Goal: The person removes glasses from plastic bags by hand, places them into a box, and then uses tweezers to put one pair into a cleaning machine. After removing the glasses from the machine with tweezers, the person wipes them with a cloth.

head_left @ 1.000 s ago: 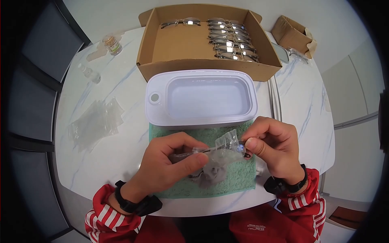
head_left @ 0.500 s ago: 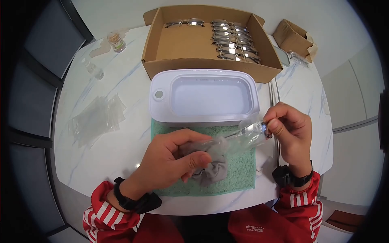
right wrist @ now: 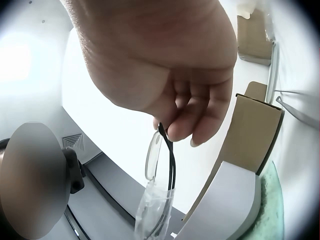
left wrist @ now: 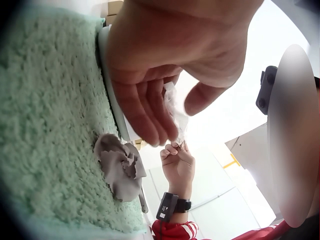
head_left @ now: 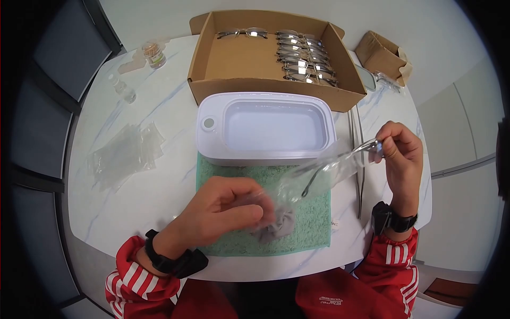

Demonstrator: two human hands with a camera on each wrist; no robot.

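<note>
In the head view my right hand pinches a pair of eyeglasses at the lens end. A dark temple of the glasses trails down to the left inside a clear plastic bag. From the right wrist, one lens and the upper temples show outside the bag. My left hand has its fingers loosely curled round the bag's other end, the thumb spread a little apart. The left wrist view shows the bag running past those fingers. Below lies a crumpled grey cloth on a green towel.
A white water-filled tub stands behind the towel. Behind it, a cardboard box holds several eyeglasses. Empty plastic bags, a small spray bottle and a jar are at left; a smaller box is at back right.
My right hand has moved right and upward with the eyeglasses, drawing them away from my left hand. The temple shows more clearly, and the left hand's hold has loosened.
</note>
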